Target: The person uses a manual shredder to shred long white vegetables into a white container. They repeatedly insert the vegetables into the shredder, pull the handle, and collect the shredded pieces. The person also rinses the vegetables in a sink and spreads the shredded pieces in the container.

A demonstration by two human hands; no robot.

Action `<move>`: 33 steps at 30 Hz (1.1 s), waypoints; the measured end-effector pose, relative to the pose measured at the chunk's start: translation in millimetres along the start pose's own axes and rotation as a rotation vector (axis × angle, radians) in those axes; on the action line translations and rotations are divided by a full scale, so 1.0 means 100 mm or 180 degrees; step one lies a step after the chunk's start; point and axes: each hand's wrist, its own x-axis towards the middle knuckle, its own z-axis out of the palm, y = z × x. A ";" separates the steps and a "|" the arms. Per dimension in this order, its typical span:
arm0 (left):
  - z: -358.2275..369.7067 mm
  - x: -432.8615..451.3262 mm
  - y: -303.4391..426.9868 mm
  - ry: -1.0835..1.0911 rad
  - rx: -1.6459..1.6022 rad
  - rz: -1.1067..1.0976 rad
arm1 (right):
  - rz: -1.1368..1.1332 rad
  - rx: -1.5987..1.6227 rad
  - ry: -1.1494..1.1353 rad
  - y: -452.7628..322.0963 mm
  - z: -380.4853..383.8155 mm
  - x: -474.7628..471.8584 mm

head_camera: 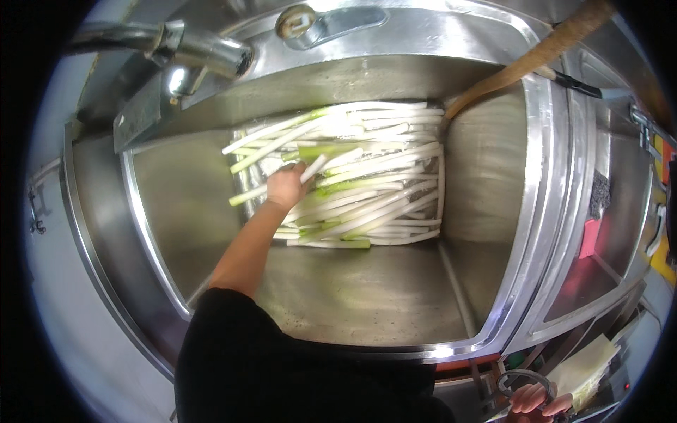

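Note:
Many long white-and-green onion stalks (pixel 370 206) lie side by side in a deep stainless-steel sink (pixel 338 296). My left hand (pixel 287 186) reaches in from the lower left, its fingers closed around an onion stalk (pixel 314 168) that tilts above the pile. Another stalk with a green end sticks out to the left of this hand. Wet glints show between the stalks. At the lower right edge of the view, a hand (pixel 531 399) is by a dark curved handle (pixel 523 374); whether it is my right hand is unclear, and its arm is hidden.
A wooden pole (pixel 534 53) slants into the sink's back right corner. The metal faucet (pixel 203 50) stands at the back left, near a flat lever (pixel 349 24). In a second basin at right are a grey scrubber (pixel 599 194) and a pink cloth or sponge (pixel 588 239).

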 end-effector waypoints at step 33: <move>0.78 1.03 1.54 0.0204 -0.0306 0.0284 | 0.0001 0.0101 0.0401 0.10 -0.16 -0.17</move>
